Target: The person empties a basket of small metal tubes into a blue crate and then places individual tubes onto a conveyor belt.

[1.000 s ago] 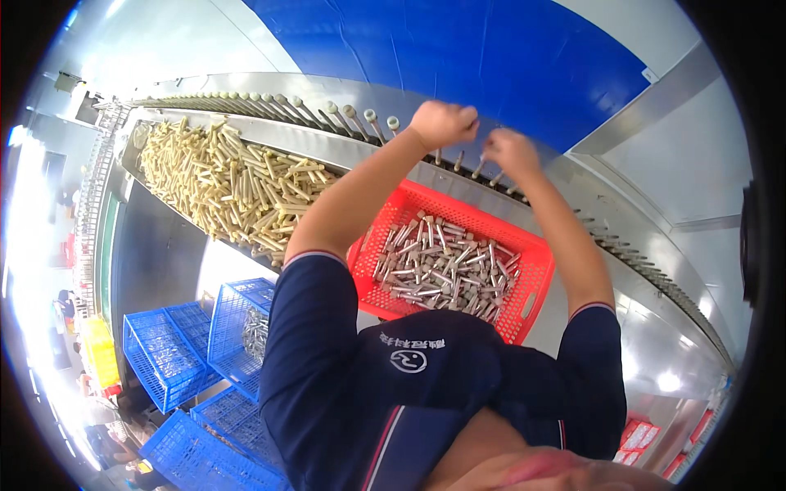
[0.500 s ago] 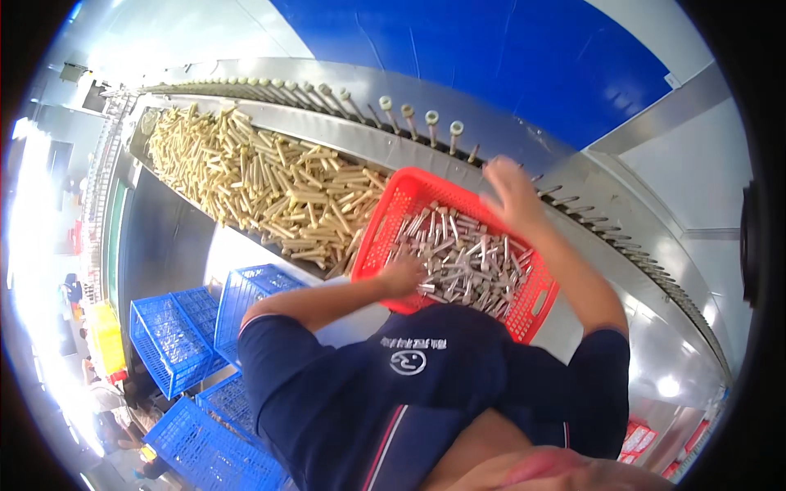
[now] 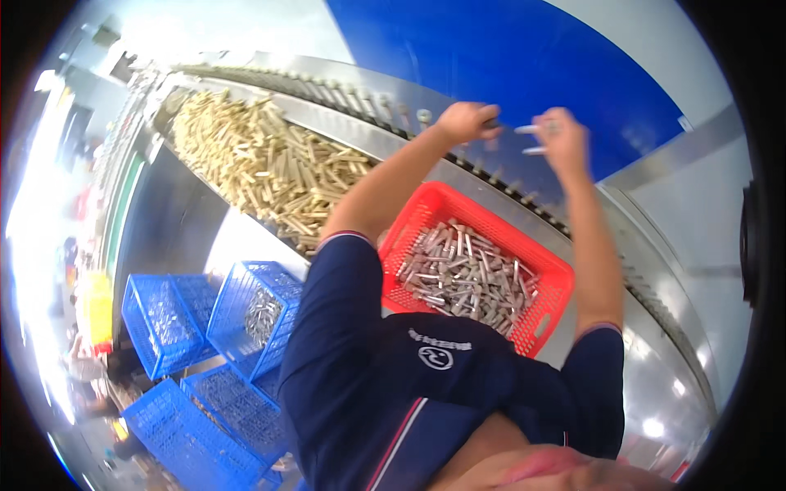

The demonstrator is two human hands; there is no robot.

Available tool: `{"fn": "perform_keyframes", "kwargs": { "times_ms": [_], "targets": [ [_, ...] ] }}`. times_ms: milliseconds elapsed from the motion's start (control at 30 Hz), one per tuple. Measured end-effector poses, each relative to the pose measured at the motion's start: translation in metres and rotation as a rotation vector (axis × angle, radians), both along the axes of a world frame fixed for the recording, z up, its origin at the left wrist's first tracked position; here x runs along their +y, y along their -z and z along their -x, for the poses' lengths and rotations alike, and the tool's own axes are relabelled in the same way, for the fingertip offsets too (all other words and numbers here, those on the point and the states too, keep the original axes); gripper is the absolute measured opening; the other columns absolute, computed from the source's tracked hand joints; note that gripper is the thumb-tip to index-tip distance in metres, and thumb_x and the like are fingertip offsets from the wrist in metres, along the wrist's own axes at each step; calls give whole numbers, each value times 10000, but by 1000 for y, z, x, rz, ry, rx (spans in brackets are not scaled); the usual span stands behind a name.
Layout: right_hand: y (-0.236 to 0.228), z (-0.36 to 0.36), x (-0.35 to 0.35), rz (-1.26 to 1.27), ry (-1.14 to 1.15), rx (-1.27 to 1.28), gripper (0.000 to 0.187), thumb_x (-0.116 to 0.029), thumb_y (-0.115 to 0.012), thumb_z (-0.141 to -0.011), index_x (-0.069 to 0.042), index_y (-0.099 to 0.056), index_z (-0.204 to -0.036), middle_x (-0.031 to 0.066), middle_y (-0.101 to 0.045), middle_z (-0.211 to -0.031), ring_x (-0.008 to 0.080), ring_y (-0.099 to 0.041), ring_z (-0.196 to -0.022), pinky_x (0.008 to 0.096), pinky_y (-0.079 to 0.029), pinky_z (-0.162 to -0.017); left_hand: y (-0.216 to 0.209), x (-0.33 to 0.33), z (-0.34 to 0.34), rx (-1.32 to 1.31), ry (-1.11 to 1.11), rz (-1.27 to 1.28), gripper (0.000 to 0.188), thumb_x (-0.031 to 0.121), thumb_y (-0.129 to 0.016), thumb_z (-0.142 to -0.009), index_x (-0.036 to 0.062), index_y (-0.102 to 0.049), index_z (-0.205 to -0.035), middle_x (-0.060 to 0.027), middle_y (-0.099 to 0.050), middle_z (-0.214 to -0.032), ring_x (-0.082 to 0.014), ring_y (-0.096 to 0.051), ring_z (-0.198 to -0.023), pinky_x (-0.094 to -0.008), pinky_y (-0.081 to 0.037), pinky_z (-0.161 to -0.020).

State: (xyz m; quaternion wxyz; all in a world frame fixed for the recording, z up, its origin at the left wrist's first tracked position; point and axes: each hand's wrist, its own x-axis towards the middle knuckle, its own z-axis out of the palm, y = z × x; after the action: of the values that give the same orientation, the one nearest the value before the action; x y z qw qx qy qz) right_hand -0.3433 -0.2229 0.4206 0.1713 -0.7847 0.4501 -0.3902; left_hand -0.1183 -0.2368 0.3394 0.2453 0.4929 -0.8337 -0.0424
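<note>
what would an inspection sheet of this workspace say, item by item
surface: metal ledge beside a rail set with upright pieces, some of them round-topped
work things: silver pieces heaped in a perforated red basket; pale yellow sticks piled to its left
clutter: several blue crates at lower left, one visibly holding small metallic parts
hands: right hand grips silver pieces, two ends pointing left; left hand curled above the rail, a dark patch at its fingers too blurred to identify
cables: nothing seen
surroundings: blue panel beyond the hands; strong glare along the left edge
</note>
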Motion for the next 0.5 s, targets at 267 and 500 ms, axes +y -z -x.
{"fn": "perform_keyframes", "kwargs": {
  "times_ms": [267,500],
  "targets": [
    [84,83,113,-278,-577,570,398,-309,-623,-812,-58,-516,-1101,158,-543,-1086,272,-521,-1030,411,-404,-888,36,150,69,-50,559,-345,315,353,-665,-734,193,-619,-1002,-65,-623,-972,-265,-620,-888,-434,-500,-676],
    [77,39,37,237,-177,347,614,-227,-663,-793,-38,-409,-1320,189,-401,-1357,366,-378,-1242,447,-321,-1015,65,170,9,-67,-3,-130,698,366,-765,-624,166,-527,-1250,-169,-253,-1445,-337,-337,-1281,-501,-321,-1009]
  ]
}}
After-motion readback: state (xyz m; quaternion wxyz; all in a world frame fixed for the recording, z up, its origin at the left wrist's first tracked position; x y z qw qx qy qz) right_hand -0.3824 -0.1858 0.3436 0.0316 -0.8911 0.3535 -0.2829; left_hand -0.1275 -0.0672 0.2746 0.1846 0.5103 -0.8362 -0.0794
